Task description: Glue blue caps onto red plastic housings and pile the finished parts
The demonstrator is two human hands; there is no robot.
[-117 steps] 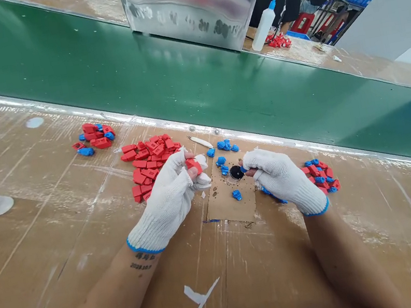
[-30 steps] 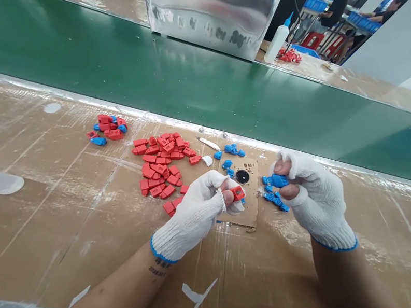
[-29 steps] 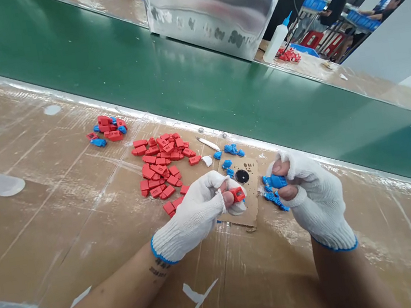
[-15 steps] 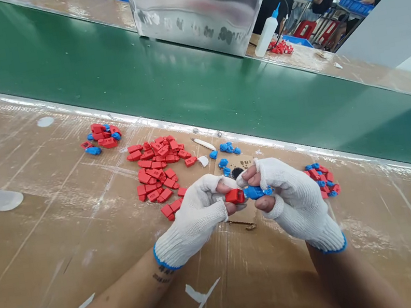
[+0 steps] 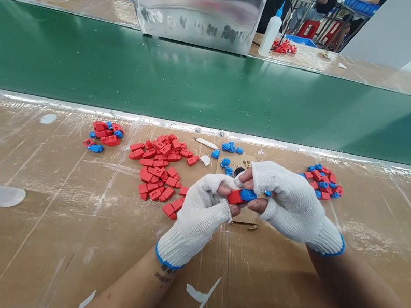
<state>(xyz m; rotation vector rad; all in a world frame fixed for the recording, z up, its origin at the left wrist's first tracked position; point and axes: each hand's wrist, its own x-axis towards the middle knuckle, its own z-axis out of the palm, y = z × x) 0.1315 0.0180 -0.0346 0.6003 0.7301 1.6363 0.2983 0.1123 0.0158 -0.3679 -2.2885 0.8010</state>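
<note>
White fingerless gloves with blue cuffs cover both hands. My left hand (image 5: 204,206) pinches a small red plastic piece (image 5: 234,197) between thumb and fingers. Against its right end sits a blue plastic piece (image 5: 248,194), gripped by the fingertips of my right hand (image 5: 287,195). The two pieces touch end to end; how deep one sits in the other I cannot tell. Just beyond the hands, a small round black dish (image 5: 238,171) is partly hidden, with several loose blue pieces (image 5: 229,147) near it.
Left of the hands lies a heap of red pieces (image 5: 157,175). Mixed red and blue piles lie at far left (image 5: 105,134) and right (image 5: 323,181). A white pen-like tool (image 5: 206,143) lies by the green conveyor belt (image 5: 97,72). Beyond it stand a metal box (image 5: 200,7), a bottle (image 5: 270,33) and people.
The red and blue pieces were slightly apart and now meet. My right hand has moved a little left with the blue piece. The whole view has shifted slightly.
</note>
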